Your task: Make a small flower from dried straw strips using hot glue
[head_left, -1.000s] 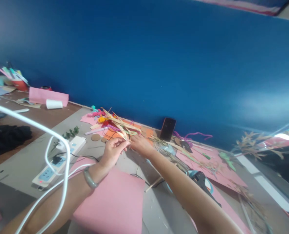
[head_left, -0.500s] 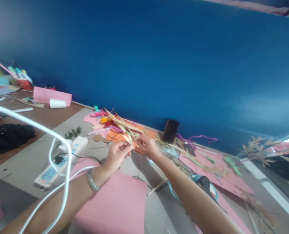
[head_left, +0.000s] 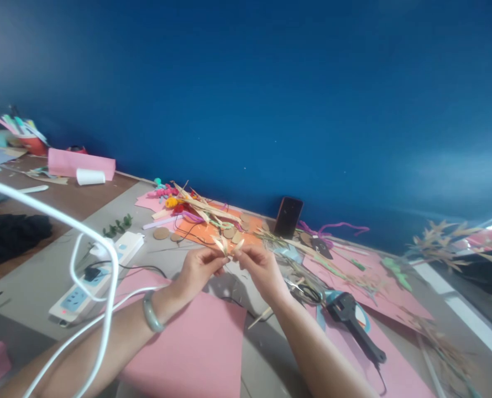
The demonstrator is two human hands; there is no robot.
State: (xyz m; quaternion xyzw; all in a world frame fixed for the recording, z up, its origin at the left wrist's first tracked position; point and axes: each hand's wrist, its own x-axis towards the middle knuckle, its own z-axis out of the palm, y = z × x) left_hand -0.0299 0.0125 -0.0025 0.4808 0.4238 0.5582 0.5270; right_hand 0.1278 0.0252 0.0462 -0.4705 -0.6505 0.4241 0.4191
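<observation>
Between my hands, above the table, is a small bunch of pale dried leaves (head_left: 220, 244). My left hand (head_left: 202, 268) pinches its base between thumb and fingers. My right hand (head_left: 265, 271) pinches a single pale dried leaf (head_left: 238, 245) beside the bunch, with the fingertips of both hands almost meeting. What the leaves join to at the base is too small to tell. Below my left forearm lies a sheet of pink paper (head_left: 196, 348). Behind my hands, dried leaves and stalks (head_left: 204, 209) are heaped over orange paper (head_left: 252, 221).
A white power strip (head_left: 97, 279) with a looping white cable (head_left: 114, 287) is at left. On the right lie a black glue gun (head_left: 356, 326) with a cord and scissors (head_left: 308, 290). A phone (head_left: 288, 216) leans against the blue wall (head_left: 246, 99).
My right hand has moved right and lower, its forearm uncovering the glue gun and scissors. A separate leaf now shows at its fingertips. My left hand stays pinched. The view has shifted slightly.
</observation>
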